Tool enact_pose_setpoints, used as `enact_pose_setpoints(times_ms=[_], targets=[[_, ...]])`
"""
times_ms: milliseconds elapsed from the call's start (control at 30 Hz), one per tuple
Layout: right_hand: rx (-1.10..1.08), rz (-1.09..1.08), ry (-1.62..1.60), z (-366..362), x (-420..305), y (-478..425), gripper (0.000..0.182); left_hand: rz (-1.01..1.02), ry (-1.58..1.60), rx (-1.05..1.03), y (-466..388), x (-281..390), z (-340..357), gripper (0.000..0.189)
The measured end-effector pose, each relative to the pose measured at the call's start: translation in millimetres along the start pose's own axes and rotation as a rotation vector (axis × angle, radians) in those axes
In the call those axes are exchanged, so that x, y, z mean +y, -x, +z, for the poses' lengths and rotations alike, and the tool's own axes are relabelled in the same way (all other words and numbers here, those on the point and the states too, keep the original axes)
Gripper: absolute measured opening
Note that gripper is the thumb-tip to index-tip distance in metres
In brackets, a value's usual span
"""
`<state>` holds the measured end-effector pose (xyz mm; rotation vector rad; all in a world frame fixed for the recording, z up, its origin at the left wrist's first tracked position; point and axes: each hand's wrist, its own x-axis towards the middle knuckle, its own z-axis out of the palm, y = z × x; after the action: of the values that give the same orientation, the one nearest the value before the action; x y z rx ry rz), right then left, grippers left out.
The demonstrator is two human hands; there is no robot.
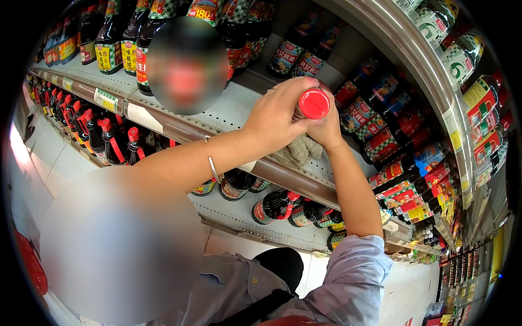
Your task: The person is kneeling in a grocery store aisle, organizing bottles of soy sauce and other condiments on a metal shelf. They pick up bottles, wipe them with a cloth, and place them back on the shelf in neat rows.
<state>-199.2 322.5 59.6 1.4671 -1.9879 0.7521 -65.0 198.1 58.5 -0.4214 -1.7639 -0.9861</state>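
Observation:
Both my hands are wrapped around a bottle with a red screw cap (314, 103), held over the shelf with its top pointing up at me. My left hand (271, 112) clasps it from the left. From the right, my right hand (328, 124) grips it too, partly hidden behind the cap. The bottle's body is mostly covered by my fingers. Below my hands a crumpled grey cloth (299, 151) lies on the perforated metal shelf (216, 112), close to its front edge.
Dark sauce bottles (110, 51) stand at the shelf's left, and more labelled bottles (359, 114) fill its right. Red-capped bottles (277, 205) occupy the lower shelf. An upper shelf edge (428, 65) curves overhead at right. Two round areas are blurred.

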Motion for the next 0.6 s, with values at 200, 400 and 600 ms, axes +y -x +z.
enact_pose_setpoints(times_ms=[200,400,600], targets=[[0.035,-0.020,0.000,1,-1,1,0.080,0.010,-0.001,0.010,1,0,0,0.054],[0.050,-0.027,-0.015,0,-2,1,0.079,0.011,0.008,0.009,1,-1,1,0.055],[-0.063,0.246,-0.161,-6,-12,-17,0.084,-0.147,0.036,0.006,-23,-4,-4,0.060]])
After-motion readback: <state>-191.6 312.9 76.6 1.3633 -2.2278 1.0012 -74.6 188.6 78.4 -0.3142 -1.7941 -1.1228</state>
